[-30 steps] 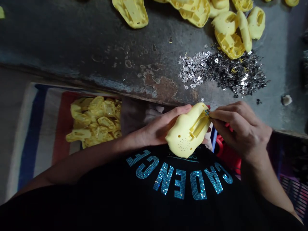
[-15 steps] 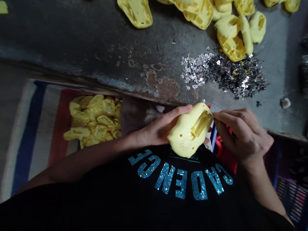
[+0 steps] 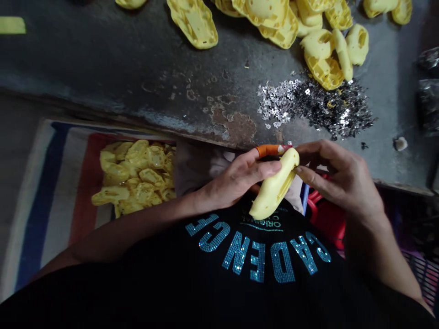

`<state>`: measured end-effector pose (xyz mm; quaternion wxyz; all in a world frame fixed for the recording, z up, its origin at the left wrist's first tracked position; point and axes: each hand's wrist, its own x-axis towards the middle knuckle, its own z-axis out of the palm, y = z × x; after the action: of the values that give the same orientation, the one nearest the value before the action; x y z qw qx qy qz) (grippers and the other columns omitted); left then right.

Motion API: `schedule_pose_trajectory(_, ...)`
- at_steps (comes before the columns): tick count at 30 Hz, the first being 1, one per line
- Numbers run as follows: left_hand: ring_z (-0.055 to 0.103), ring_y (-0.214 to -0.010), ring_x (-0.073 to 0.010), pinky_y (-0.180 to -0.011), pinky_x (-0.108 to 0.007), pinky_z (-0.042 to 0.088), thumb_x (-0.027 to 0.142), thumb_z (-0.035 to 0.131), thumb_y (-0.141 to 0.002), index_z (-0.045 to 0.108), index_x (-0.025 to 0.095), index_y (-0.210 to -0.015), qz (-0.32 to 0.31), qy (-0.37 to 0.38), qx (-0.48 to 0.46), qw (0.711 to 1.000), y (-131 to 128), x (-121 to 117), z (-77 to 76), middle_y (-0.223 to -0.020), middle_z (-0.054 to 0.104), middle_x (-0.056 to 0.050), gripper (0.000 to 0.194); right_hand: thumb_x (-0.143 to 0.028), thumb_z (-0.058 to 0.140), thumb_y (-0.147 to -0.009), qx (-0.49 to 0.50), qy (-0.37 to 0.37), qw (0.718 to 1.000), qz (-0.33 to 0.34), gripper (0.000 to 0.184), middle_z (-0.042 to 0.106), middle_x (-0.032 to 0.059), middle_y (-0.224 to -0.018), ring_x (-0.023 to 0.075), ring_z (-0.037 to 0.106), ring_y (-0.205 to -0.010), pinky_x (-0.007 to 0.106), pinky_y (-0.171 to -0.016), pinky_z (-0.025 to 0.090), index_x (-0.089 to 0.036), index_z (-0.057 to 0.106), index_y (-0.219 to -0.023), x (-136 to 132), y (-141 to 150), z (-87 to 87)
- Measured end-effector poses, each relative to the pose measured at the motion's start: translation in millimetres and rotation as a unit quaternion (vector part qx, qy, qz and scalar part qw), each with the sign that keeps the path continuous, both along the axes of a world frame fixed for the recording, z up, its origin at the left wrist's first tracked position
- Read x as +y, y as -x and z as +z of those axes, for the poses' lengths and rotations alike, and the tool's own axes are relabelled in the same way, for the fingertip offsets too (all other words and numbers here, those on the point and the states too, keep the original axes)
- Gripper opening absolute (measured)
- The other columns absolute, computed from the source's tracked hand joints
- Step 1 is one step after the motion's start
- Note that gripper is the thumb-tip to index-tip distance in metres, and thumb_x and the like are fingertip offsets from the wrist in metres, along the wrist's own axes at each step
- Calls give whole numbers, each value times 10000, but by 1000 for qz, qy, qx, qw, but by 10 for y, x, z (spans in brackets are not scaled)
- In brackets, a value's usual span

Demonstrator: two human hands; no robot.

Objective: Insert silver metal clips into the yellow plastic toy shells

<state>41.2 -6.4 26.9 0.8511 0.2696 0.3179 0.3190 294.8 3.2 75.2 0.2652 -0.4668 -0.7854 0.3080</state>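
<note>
The yellow plastic shell [image 3: 274, 187] has turned from lying broad face up, with its slot and dotted holes showing, to standing edge-on between both hands, just off the bench edge and above the black shirt [image 3: 257, 260]. The left hand [image 3: 236, 176] now wraps its fingers [image 3: 264, 168] across the shell's side. An orange handle [image 3: 269, 150] has appeared behind them, its pale tip pointing right; whether they also grip it is hard to tell. The right hand [image 3: 338, 176] no longer pinches at the shell's end, and its fingers [image 3: 318, 148] curve narrowly around the shell's top, holding only that. The slot is now turned out of sight. Beyond lie silver and dark metal bits [image 3: 315, 109] on the bench [image 3: 103, 59], more yellow shells [image 3: 324, 59] at upper right, and a heap of yellow pieces [image 3: 135, 176] on striped cloth [image 3: 51, 205] at left.
</note>
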Motion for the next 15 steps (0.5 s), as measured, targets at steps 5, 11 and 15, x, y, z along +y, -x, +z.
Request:
schedule_pose_trajectory(5,831,-1054,-278,-848,-317,645,755,829,-1027,760,239,-1617,-37,-111,31,993,240,-89,6,-1304,870,-140,787,-461,920,-1036,74,41,996,-41,271,857,21,-1011,190,809,-827,326,-758,685,-260,794,-1168,-22,47,-104)
schedule_pose_trajectory(11,722,-856,-173,-703,-235,545,551,926,-1010,773,249,-1634,-46,-108,62,991,330,-143,43,-1168,851,-98,710,-335,910,-1034,106,5,992,-74,200,864,13,-1032,170,803,-825,310,-761,679,-267,801,-1189,-140,112,-226)
schedule_pose_trajectory(15,745,-864,-182,-715,-234,563,605,899,-1024,787,269,-1621,-59,-136,68,987,385,-103,60,-1143,868,-93,694,-347,958,-987,158,41,983,-89,233,864,5,-997,162,807,-809,299,-761,678,-251,819,-1146,-128,154,-326)
